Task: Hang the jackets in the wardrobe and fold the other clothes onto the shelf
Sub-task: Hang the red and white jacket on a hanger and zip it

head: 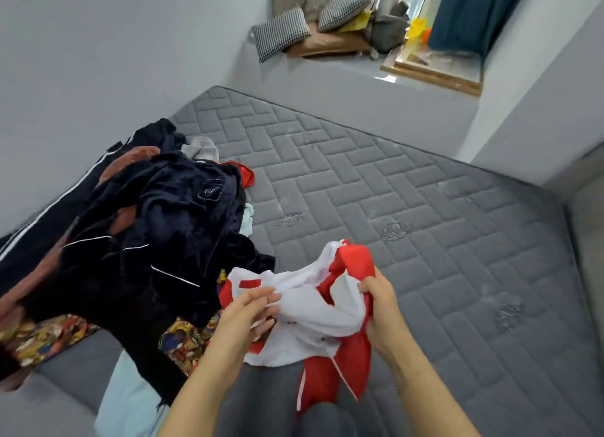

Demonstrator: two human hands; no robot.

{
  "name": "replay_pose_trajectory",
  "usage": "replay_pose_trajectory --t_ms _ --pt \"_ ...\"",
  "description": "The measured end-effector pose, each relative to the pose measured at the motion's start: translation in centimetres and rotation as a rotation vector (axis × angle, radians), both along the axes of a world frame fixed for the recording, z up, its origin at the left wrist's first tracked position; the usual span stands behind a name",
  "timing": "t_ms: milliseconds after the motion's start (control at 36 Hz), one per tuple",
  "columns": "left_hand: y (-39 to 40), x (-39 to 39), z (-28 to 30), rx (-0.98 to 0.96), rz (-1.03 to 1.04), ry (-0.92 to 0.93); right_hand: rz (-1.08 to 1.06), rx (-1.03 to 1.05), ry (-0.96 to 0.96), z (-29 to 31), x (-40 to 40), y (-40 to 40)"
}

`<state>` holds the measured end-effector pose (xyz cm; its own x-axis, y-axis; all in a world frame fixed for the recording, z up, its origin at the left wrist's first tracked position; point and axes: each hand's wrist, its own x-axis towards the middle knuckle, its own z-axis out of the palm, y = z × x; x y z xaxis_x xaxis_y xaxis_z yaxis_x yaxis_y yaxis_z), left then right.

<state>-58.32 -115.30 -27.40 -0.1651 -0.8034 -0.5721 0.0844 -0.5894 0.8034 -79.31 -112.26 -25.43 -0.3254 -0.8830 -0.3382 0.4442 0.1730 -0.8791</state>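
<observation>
A grey quilted mattress (376,188) fills the centre and right of the frame. A heap of dark clothes (137,227) lies on its left side, over patterned fabric (186,342) at lower left. A red-and-white garment (313,309) is held above the mattress at lower centre, just right of the heap. The left hand (251,312) pinches its white cloth, fingers together; the right hand (380,309) is clenched on its red edge. Checked pillows (281,33) sit at the top.

grey quilted mattress (376,188), heaped clothes (147,227) on it
</observation>
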Motion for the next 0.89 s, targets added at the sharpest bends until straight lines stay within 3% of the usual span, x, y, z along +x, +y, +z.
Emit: replay_pose_trajectory --t_ms 83,194,333,417,472,528,583,667,750,806,889 --pt "3.5 2.7 2.3 -0.107 -0.093 0.026 0.028 -0.024 -0.069 4.2 2.1 3.2" --pt "5.9 4.7 4.8 -0.306 -0.200 -0.042 0.162 -0.060 0.119 9.4 3.9 6.6" --pt "7.6 5.8 7.9 -0.557 -0.500 -0.193 0.460 -0.097 0.238 15.0 6.6 10.3" --pt "8.9 5.9 8.8 -0.685 -0.686 -0.273 0.449 -0.101 0.293 17.4 7.7 11.8" --pt "10.2 6.6 9.4 -0.629 -0.731 -0.162 0.404 -0.093 0.277 18.5 8.0 12.5" --pt "11.3 8.4 10.1 -0.486 -0.678 -0.013 0.357 -0.105 0.258 19.4 8.3 13.2" --pt "12.1 10.8 11.0 -0.482 -0.551 0.017 0.347 -0.126 0.243 20.1 8.6 13.6" --pt "13.2 14.7 12.6 -0.583 -0.319 -0.031 0.543 -0.182 0.350 20.2 9.4 13.9" --pt "14.2 18.3 14.4 -0.661 -0.108 -0.072 0.759 -0.218 0.603 19.7 11.2 13.7" --pt "14.9 20.1 15.6 -0.723 -0.026 -0.115 0.712 -0.264 0.717 19.8 13.2 13.5" --pt "16.6 22.0 17.0 -0.785 0.019 -0.218 0.608 -0.335 0.713 19.9 15.8 13.4"
